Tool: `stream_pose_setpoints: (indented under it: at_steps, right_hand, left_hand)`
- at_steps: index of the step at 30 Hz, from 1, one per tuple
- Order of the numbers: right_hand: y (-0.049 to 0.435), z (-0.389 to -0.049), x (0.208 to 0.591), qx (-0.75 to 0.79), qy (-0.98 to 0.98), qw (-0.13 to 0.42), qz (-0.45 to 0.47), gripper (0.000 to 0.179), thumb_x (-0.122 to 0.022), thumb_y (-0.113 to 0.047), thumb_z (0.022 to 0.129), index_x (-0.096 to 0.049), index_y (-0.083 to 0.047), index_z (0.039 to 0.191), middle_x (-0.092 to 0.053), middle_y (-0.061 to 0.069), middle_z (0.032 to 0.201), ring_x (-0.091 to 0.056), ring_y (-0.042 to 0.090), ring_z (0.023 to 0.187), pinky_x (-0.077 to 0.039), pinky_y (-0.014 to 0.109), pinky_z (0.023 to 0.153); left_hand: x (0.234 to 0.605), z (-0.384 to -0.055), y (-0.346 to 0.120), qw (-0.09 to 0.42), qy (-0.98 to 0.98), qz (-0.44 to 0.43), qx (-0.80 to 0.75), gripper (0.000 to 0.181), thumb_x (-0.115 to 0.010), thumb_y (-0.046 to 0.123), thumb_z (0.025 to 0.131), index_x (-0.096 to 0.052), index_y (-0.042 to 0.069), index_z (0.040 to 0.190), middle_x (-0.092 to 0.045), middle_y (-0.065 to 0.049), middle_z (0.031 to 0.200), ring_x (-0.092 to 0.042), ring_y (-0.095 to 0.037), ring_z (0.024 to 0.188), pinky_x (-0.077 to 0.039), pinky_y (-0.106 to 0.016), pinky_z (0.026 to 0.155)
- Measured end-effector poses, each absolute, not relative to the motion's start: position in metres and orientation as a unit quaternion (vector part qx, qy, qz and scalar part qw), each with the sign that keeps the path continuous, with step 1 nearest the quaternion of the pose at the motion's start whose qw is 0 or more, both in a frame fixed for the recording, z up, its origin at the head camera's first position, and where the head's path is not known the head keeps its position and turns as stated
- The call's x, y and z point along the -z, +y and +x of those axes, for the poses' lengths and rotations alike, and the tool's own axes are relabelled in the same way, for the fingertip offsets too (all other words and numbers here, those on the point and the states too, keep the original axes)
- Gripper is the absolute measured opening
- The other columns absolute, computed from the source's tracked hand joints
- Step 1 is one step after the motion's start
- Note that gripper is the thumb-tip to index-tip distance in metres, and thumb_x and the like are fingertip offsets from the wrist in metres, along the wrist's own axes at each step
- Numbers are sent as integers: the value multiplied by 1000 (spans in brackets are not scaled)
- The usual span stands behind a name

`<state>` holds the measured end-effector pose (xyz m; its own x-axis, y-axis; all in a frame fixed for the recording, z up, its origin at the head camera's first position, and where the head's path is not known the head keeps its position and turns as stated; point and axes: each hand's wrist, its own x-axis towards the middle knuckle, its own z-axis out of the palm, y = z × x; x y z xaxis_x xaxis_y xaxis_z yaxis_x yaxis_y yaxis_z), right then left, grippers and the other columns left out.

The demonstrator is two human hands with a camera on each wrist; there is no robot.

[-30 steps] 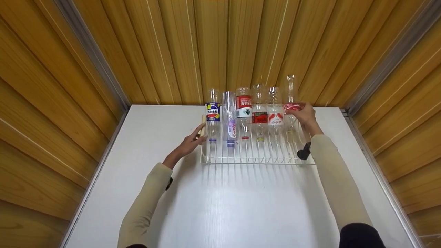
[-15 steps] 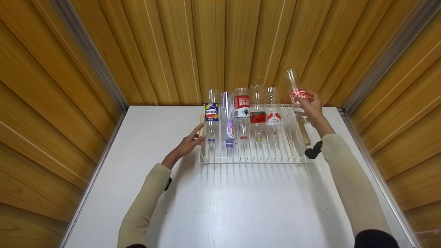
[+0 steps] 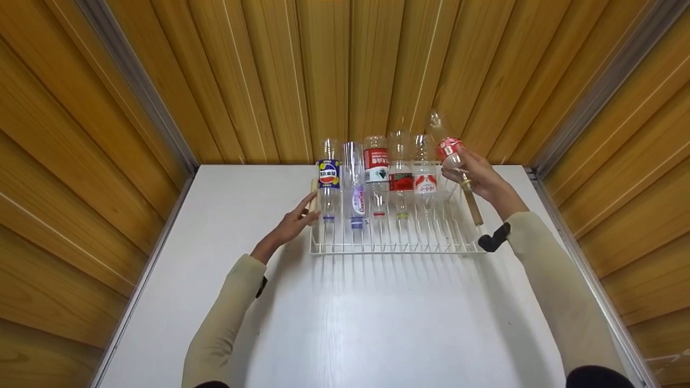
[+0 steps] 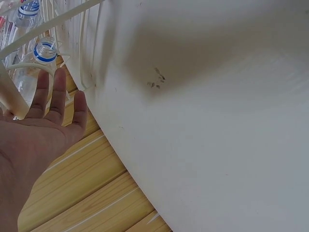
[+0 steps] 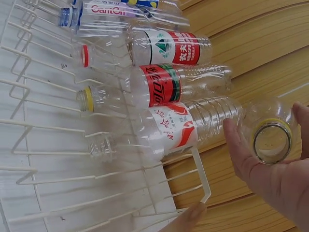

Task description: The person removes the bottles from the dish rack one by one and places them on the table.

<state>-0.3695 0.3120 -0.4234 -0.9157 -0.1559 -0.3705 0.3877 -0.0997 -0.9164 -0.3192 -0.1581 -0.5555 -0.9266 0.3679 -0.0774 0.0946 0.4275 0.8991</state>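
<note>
My right hand grips a clear plastic bottle with a red label, tilted and raised over the right end of a white wire dish rack. In the right wrist view the mouth of this bottle faces the camera, with a yellow ring below it. My left hand touches the pale wooden handle on the rack's left side. Three fairly straight fingers show in the left wrist view; the rest of that hand's contact is hidden. Several empty bottles lean in the rack, necks down, including a white-and-red labelled bottle nearest the held one.
Left to right in the rack are a blue-labelled bottle, a purple-labelled bottle, a red-and-white one and a red-labelled one. A second wooden handle is at the rack's right. Wood-patterned walls border the white table.
My right hand has lifted the red-labelled bottle out of the rack's right end, then tilted it and moved it a little left. My left hand stays at the handle.
</note>
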Motion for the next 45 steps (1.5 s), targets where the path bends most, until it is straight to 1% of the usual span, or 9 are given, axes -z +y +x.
stream_pose_setpoints:
  at_steps: [3,7,12,20,25,29,34,40,45]
  right_hand:
    - [305,-365,424,738,637,212,67,76,-55,-48,102,-23,-9,159,-49,8,135,-68,18,114,-60,24,88]
    - [297,-360,425,715,664,219,17,61,-50,-47,105,-32,-8,148,-56,7,126,-72,16,104,-59,26,91]
    - [287,-352,422,667,707,231,-44,54,-47,-44,107,-30,-13,148,-55,1,126,-66,16,111,-57,29,95]
    - [267,-341,419,604,737,272,-132,74,-55,-22,106,-10,-17,164,-53,7,136,-63,24,122,-56,33,100]
    - [256,-332,421,559,772,245,-177,75,-70,-14,97,-29,-16,159,-54,10,142,-64,16,120,-57,33,99]
    - [251,-327,424,530,788,237,-207,66,-78,-13,90,-44,-10,147,-57,14,142,-65,18,120,-58,33,97]
    - [246,-321,428,510,790,240,-241,62,-80,-11,88,-50,-5,141,-59,18,140,-67,28,120,-60,36,93]
    - [242,-317,432,498,797,226,-258,62,-82,-11,85,-53,-5,139,-59,17,139,-62,36,125,-58,36,96]
    - [242,-315,433,501,796,224,-256,65,-83,-10,84,-51,-5,140,-59,16,140,-61,35,128,-58,38,98]
  left_hand:
    - [556,-318,-160,133,835,131,-517,65,-47,39,108,-17,32,165,-59,-26,138,-58,-44,127,-42,-59,109]
    - [557,-318,-160,130,835,132,-518,64,-47,38,108,-17,31,165,-61,-28,136,-59,-45,126,-42,-59,110]
    - [556,-318,-159,130,827,155,-524,64,-45,35,109,-14,27,165,-58,-29,137,-58,-47,128,-43,-61,110]
    - [551,-318,-160,130,832,147,-519,64,-46,37,109,-15,28,165,-60,-28,138,-60,-45,126,-42,-61,110]
    - [544,-318,-160,130,831,149,-520,64,-47,35,109,-17,26,165,-60,-30,136,-58,-49,125,-42,-62,109]
    - [541,-319,-160,127,832,157,-517,65,-49,33,108,-19,21,165,-62,-31,133,-59,-50,121,-45,-60,106]
    - [541,-322,-159,84,855,159,-487,63,-56,29,106,-31,14,161,-58,-28,136,-58,-46,122,-47,-56,105]
    - [517,-315,-148,-12,881,168,-442,51,-60,26,104,-49,8,151,-53,-25,142,-45,-41,133,-38,-59,113]
    - [488,-307,-142,-10,863,222,-454,39,-53,26,107,-61,9,141,-56,-20,144,-43,-38,135,-31,-61,116]
